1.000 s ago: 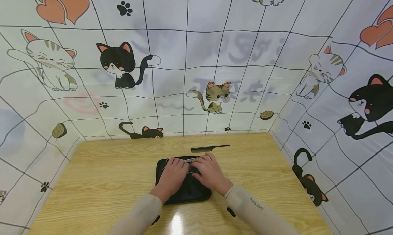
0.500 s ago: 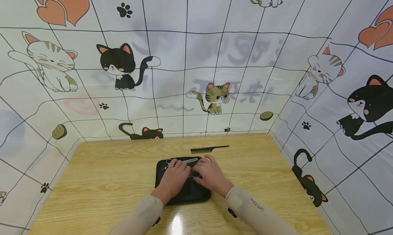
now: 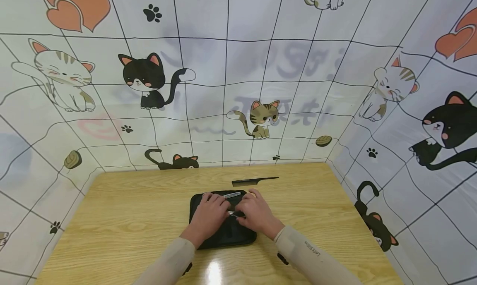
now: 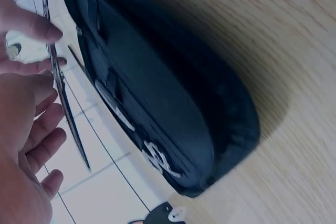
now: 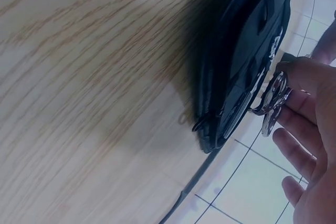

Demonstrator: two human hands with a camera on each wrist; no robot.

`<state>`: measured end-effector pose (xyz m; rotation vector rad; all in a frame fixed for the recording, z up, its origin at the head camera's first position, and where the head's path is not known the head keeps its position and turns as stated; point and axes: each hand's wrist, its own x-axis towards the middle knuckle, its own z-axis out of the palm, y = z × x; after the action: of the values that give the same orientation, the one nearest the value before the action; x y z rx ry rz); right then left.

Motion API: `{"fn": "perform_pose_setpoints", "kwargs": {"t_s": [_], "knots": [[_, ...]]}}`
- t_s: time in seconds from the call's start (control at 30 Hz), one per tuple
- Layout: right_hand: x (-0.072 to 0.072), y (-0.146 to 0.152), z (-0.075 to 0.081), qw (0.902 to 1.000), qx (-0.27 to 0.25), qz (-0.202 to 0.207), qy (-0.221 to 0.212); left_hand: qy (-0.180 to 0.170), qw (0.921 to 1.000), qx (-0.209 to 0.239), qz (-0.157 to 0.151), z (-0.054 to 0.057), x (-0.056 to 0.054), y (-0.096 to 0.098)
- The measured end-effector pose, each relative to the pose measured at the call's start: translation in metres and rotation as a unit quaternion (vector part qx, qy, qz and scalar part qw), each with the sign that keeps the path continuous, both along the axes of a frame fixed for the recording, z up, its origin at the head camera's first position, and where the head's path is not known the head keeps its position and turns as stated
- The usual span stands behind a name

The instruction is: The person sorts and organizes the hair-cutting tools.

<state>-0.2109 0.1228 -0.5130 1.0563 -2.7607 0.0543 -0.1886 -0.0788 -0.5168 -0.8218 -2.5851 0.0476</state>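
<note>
Scissors are lying crosswise between the two hands, raised over the open black case. Tip is pointing toward the person's left; handle loops are sitting at the right-hand fingers. In the left wrist view the slim blade end is running past the fingertips and ending free.

Left hand: thumb and fingers are closing on the metal shaft in a pinch. The outer fingers are curving loosely, slightly spread, their tips standing apart from the metal.

Right hand: thumb is pressing on the handle loops, with fingers bending behind them, so it is grasping the scissors too. The two outer fingers are hanging curled and separated from the loops.

Whether any part of the raised scissors is touching the case, I cannot tell.

Surroundings: a second pair of scissors is resting along the far part of the case, its loops being hidden by the left hand in the head view. A black tail comb is lying on the wooden table, just beyond the case.
</note>
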Motion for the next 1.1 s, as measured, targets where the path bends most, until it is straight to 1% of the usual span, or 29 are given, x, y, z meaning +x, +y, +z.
{"fn": "perform_pose_setpoints", "kwargs": {"t_s": [0.13, 0.27, 0.37, 0.47, 0.6, 0.67, 0.77, 0.87, 0.97, 1.1], "knots": [[-0.001, 0.005, -0.001, 0.9999, -0.006, -0.013, 0.004, -0.009, 0.9989, 0.045, 0.005, 0.005, 0.0, -0.014], [-0.004, 0.012, -0.003, 0.9995, -0.01, -0.02, 0.024, -0.044, 0.9963, 0.066, 0.034, 0.006, 0.0, -0.032], [-0.007, 0.017, -0.004, 0.9989, -0.011, -0.025, 0.037, -0.07, 0.9934, 0.067, 0.061, 0.004, -0.001, -0.047], [-0.01, 0.023, -0.004, 0.9987, -0.009, -0.035, 0.037, -0.086, 0.9903, 0.071, 0.083, 0.001, 0.0, -0.062], [-0.013, 0.029, -0.004, 0.9986, -0.004, -0.046, 0.026, -0.113, 0.9848, 0.072, 0.111, -0.002, 0.006, -0.079], [-0.014, 0.032, -0.004, 0.9985, -0.007, -0.049, 0.024, -0.138, 0.9809, 0.064, 0.121, -0.003, 0.011, -0.086], [-0.016, 0.037, -0.005, 0.9984, -0.01, -0.051, 0.022, -0.181, 0.9736, 0.057, 0.127, -0.007, 0.016, -0.094], [-0.018, 0.041, -0.007, 0.9982, -0.014, -0.054, 0.02, -0.227, 0.9645, 0.055, 0.124, -0.012, 0.019, -0.1], [-0.019, 0.043, -0.008, 0.998, -0.018, -0.058, 0.016, -0.259, 0.9569, 0.058, 0.118, -0.015, 0.023, -0.104], [-0.018, 0.045, -0.008, 0.9978, -0.03, -0.057, 0.015, -0.287, 0.9497, 0.059, 0.109, -0.018, 0.029, -0.106]]}}
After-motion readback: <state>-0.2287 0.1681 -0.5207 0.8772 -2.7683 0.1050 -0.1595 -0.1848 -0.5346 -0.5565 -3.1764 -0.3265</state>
